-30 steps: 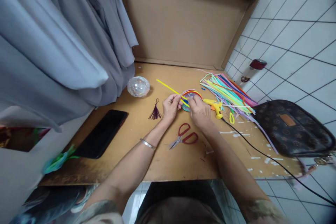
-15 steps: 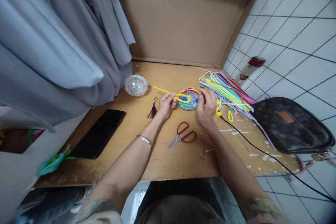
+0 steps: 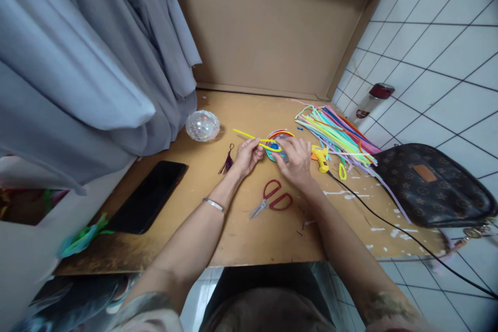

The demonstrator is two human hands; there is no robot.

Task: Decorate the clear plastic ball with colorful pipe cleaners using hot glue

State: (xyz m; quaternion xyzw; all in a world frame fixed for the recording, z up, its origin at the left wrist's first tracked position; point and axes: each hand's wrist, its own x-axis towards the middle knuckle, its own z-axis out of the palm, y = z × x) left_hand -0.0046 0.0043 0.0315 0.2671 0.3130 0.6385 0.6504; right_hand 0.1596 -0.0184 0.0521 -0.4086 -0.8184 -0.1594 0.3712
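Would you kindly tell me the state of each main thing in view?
Yellow stem: bent into a loop, held in the left hand
Right hand: at the loop, grip unclear
Ringed piece: partly hidden
Scissors: handles apart, lying down
Phone: screen dark
Glue gun: lying down
Bottle: capped
Tassel: flat

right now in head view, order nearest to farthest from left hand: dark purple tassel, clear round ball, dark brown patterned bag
1. Dark purple tassel: beside the left hand
2. Clear round ball: farther left and back
3. Dark brown patterned bag: far right
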